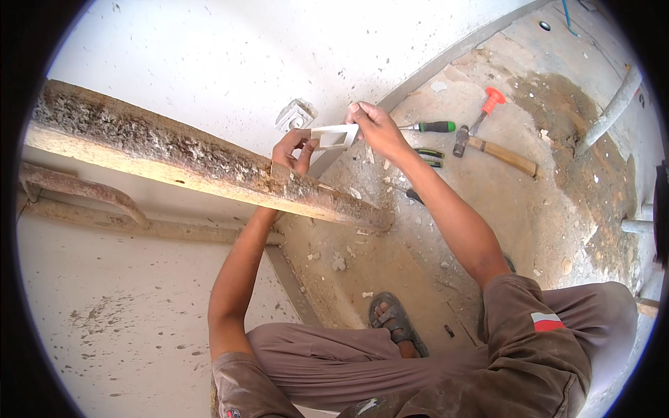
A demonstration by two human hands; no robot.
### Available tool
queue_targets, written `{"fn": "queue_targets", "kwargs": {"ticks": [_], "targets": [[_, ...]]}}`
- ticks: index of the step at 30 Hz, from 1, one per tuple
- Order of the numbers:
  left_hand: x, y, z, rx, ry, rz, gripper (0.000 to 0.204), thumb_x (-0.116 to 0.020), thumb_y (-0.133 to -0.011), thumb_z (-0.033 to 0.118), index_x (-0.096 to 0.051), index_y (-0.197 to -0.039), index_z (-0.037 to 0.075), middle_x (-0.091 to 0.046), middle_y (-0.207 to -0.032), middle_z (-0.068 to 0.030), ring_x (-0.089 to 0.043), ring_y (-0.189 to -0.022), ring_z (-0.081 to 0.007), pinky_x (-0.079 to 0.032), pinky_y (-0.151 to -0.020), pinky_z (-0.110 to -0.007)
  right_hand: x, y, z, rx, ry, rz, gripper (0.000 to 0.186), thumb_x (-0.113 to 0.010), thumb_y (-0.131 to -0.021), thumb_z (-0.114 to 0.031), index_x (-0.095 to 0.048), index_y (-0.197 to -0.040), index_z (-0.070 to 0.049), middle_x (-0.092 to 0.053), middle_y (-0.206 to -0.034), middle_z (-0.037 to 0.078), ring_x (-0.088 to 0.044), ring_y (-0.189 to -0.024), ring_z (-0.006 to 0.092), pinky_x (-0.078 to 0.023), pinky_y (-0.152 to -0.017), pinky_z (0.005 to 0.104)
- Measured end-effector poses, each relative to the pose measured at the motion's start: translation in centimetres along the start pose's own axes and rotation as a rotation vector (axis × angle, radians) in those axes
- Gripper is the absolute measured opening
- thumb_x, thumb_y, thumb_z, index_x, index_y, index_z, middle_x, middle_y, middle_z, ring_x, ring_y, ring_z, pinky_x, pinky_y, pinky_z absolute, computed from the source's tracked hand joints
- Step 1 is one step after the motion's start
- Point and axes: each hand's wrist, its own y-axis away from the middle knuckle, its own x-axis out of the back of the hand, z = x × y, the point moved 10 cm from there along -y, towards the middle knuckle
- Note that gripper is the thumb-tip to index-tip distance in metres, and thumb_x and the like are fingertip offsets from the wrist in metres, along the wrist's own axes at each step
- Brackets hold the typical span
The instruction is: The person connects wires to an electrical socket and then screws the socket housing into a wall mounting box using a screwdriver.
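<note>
Both of my hands hold a white rectangular plastic frame (350, 134) with an opening in its middle, close to the wall. My left hand (293, 149) reaches past a wooden beam and pinches the frame's left end. At the other end, my right hand (378, 129) has its fingers closed on the frame's edge. Just above my left hand, a wall box (296, 116) with a white round part sits in a rough cut hole in the plaster. The beam covers part of my left wrist.
The rough wooden beam (174, 159) slants across from the upper left. On the dusty floor lie a green-and-black screwdriver (437, 127), a chisel with an orange guard (493, 100), a wooden-handled hammer (503, 154) and green-and-black pliers (428, 157). A pipe-like pole (613, 106) stands at the right.
</note>
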Motion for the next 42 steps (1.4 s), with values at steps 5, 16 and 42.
{"fn": "queue_targets", "kwargs": {"ticks": [5,16,42], "targets": [[-1.5,0.4,-4.2,0.436,0.544,-0.03,0.027,-0.058,-0.096,0.02,-0.063,-0.109,-0.003,-0.067,-0.089,-0.0107,-0.062,-0.077,-0.0135,-0.051,-0.072,-0.029,-0.6,0.8,-1.4,0.056,0.079,-0.095,0.026,-0.061,-0.094,-0.015,-0.058,-0.116,-0.002,-0.062,-0.085,0.002,-0.055,-0.078,0.009,-0.046,-0.068,0.0251],[-3.5,2.2,-5.6,0.808,0.968,-0.056,0.035,-0.064,-0.091,0.009,-0.052,-0.123,-0.002,-0.066,-0.097,-0.0142,-0.066,-0.079,-0.0156,-0.056,-0.066,-0.024,1.8,0.3,-2.2,0.337,0.072,0.078,0.017,-0.056,-0.093,-0.003,-0.064,-0.108,-0.004,-0.061,-0.116,0.006,-0.058,-0.104,0.0148,-0.05,-0.081,0.0284],[-2.9,1.1,-5.2,0.805,1.033,0.057,0.032,-0.063,-0.089,-0.001,-0.052,-0.118,0.005,-0.064,-0.104,-0.0136,-0.065,-0.093,-0.0189,-0.059,-0.081,-0.032,1.6,2.6,-5.2,0.611,0.523,0.113,0.036,-0.063,-0.079,0.005,-0.067,-0.112,-0.009,-0.053,-0.127,0.007,-0.054,-0.116,0.0207,-0.052,-0.087,0.0308]]}}
